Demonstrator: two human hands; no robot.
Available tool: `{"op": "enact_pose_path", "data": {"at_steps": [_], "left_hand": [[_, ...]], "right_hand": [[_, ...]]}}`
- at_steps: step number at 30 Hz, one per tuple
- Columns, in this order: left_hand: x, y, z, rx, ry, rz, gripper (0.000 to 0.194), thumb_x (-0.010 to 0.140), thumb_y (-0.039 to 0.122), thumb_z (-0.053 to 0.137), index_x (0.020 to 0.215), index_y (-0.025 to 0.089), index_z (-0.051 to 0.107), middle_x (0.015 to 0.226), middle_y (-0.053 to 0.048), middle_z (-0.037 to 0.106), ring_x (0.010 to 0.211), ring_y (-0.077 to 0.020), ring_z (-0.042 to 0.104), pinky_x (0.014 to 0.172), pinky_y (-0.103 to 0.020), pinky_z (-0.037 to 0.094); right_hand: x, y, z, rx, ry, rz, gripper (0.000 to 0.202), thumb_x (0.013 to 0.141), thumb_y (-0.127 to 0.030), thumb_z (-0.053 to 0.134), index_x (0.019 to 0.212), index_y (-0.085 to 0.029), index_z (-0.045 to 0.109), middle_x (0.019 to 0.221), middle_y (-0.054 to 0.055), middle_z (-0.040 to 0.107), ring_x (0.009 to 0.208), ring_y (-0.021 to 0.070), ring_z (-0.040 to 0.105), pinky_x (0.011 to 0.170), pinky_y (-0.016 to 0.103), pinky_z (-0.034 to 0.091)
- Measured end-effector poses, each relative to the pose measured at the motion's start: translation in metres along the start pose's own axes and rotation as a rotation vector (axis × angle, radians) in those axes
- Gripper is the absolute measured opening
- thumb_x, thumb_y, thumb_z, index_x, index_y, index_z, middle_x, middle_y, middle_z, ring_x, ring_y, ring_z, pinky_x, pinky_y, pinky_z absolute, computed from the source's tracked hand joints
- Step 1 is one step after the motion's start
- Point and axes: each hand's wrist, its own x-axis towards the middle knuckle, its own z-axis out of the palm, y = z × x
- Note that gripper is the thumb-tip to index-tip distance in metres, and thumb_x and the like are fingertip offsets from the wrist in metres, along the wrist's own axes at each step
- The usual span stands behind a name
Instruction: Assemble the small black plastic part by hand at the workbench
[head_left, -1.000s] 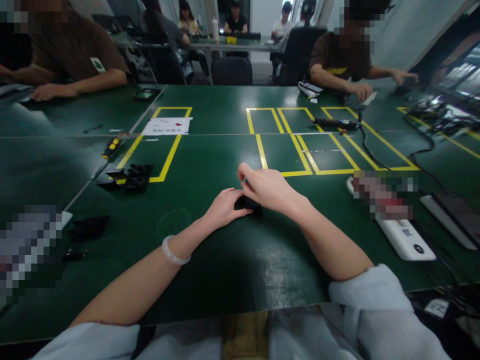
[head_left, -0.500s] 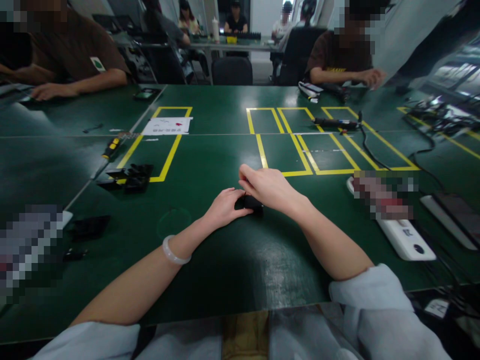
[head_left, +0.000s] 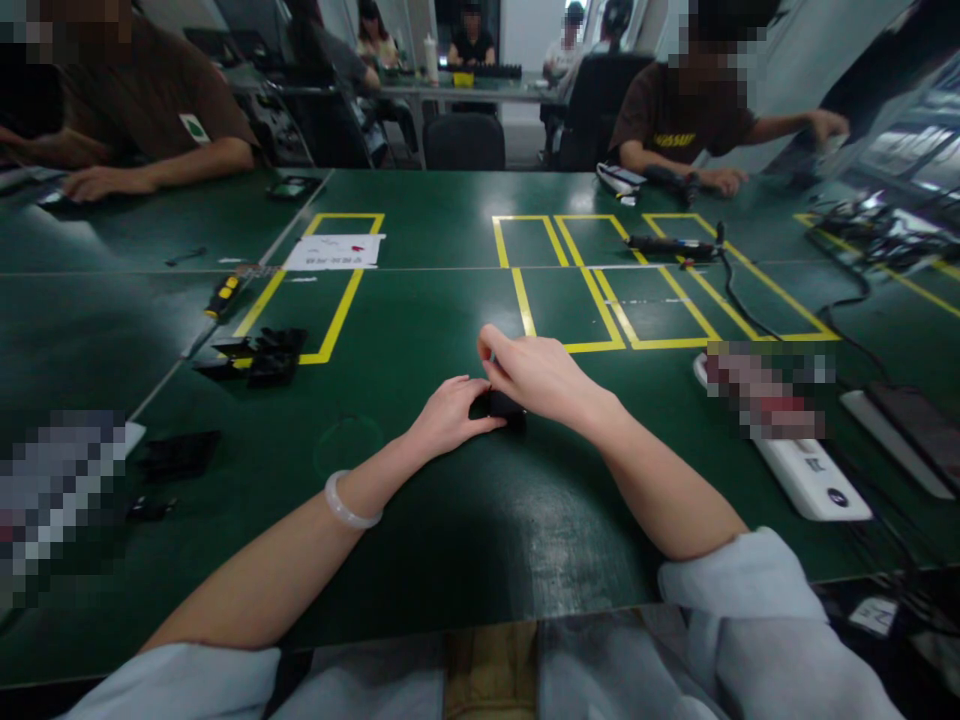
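Observation:
A small black block-like part (head_left: 507, 405) rests on the green table (head_left: 480, 520) in front of me, partly covered by my hands. My left hand (head_left: 450, 415) grips it from the left, thumb on the near side and fingers on the far side. Above the part, my right hand (head_left: 536, 372) is closed with curled fingers. Whatever those fingers pinch is hidden behind the hand. Left of my hands lie several black plastic parts (head_left: 274, 357) in a cluster, and closer in a flat black piece (head_left: 180, 453).
Yellow tape rectangles (head_left: 525, 300) mark the table. A yellow-black screwdriver (head_left: 223, 297) lies at left, near a paper label (head_left: 335, 251). At right are a corded black tool (head_left: 671, 246), a white power strip (head_left: 814, 475) and tangled cables (head_left: 885, 235). Co-workers sit across the table.
My hands and the black part stay almost in place. Across the table at right, a co-worker's arm has reached out to the right.

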Motion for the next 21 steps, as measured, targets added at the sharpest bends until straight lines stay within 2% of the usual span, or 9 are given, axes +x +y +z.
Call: {"op": "enact_pose_path", "data": {"at_steps": [5, 12, 17, 21], "left_hand": [[0.0, -0.001, 0.001, 0.007, 0.001, -0.004, 0.045, 0.084, 0.048, 0.075, 0.119, 0.02, 0.067, 0.121, -0.01, 0.072, 0.117, -0.0343, 0.066, 0.106, -0.051, 0.049], [-0.0001, -0.0001, 0.0002, 0.003, 0.004, 0.004, 0.043, 0.084, 0.044, 0.076, 0.119, 0.021, 0.067, 0.12, -0.009, 0.073, 0.116, -0.0337, 0.066, 0.104, -0.05, 0.051], [-0.0002, -0.0008, 0.0006, 0.02, -0.016, -0.005, 0.045, 0.084, 0.044, 0.077, 0.119, 0.017, 0.066, 0.121, -0.011, 0.073, 0.118, -0.034, 0.065, 0.108, -0.051, 0.047], [-0.0003, -0.0017, 0.0016, 0.016, -0.002, 0.006, 0.044, 0.085, 0.045, 0.076, 0.119, 0.019, 0.067, 0.122, -0.009, 0.072, 0.117, -0.0331, 0.066, 0.107, -0.05, 0.048]], "right_hand": [[-0.0017, -0.0006, -0.001, 0.035, 0.026, -0.014, 0.025, 0.099, -0.026, 0.042, 0.12, -0.02, 0.054, 0.095, 0.004, 0.075, 0.078, 0.0195, 0.068, 0.06, 0.029, 0.029], [-0.0008, -0.0018, -0.004, 0.01, -0.009, -0.011, 0.028, 0.104, -0.04, 0.042, 0.116, -0.02, 0.057, 0.092, 0.005, 0.076, 0.079, 0.0205, 0.069, 0.061, 0.029, 0.029], [0.0005, -0.0005, -0.0004, -0.005, 0.021, -0.009, 0.025, 0.104, -0.03, 0.039, 0.117, -0.019, 0.057, 0.09, 0.005, 0.076, 0.075, 0.0196, 0.068, 0.058, 0.029, 0.025], [-0.0008, -0.0012, -0.0003, 0.026, 0.038, -0.014, 0.024, 0.101, -0.025, 0.04, 0.118, -0.019, 0.056, 0.092, 0.004, 0.076, 0.076, 0.0191, 0.068, 0.058, 0.029, 0.026]]}}
